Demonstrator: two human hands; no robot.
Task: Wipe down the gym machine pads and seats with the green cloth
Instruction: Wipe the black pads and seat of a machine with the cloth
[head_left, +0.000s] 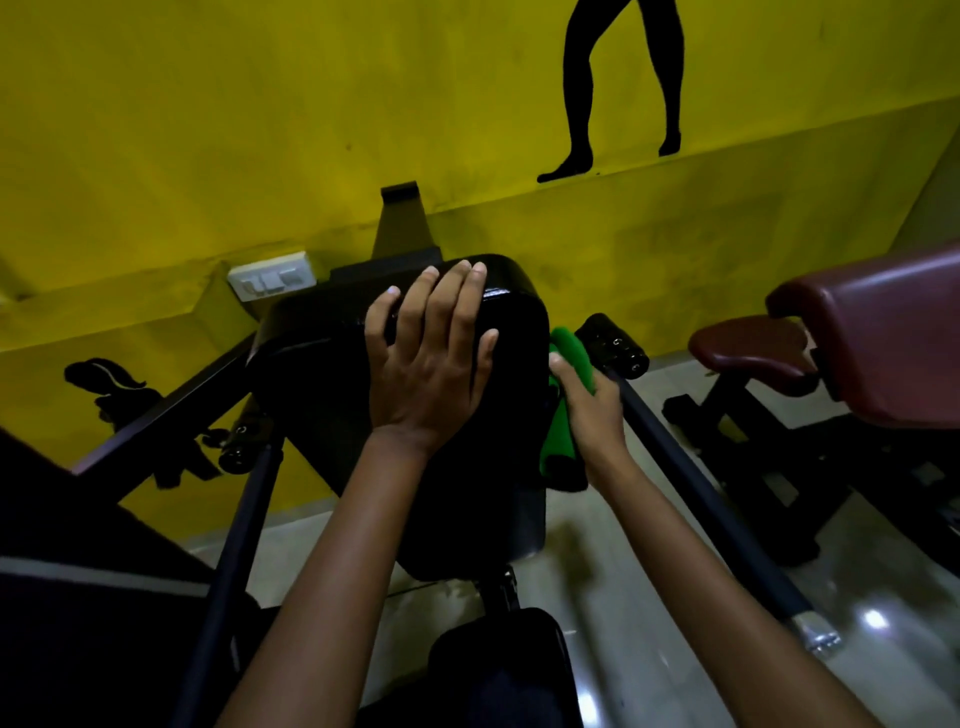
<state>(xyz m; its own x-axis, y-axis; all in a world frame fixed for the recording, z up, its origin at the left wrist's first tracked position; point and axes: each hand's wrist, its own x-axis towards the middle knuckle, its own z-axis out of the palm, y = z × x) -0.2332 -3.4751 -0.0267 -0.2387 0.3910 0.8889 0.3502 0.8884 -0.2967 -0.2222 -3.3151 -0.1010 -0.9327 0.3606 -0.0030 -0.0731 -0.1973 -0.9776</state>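
A yellow wall (208, 130) rises close behind the black back pad (322, 395), with open tiled floor (649, 545) between it and the maroon bench (878, 332) to the right. The left hand (426, 364) lies flat on the pad's top, fingers straight. The right hand (587, 405) grips the green cloth (563, 410) against the pad's right edge, its length running along that edge; no writing is legible.

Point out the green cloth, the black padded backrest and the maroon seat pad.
Green cloth (570, 349): head view, on its upper fold above the right hand's fingers.
Black padded backrest (519, 312): head view, on its upper right surface.
Maroon seat pad (748, 345): head view, on its top face.
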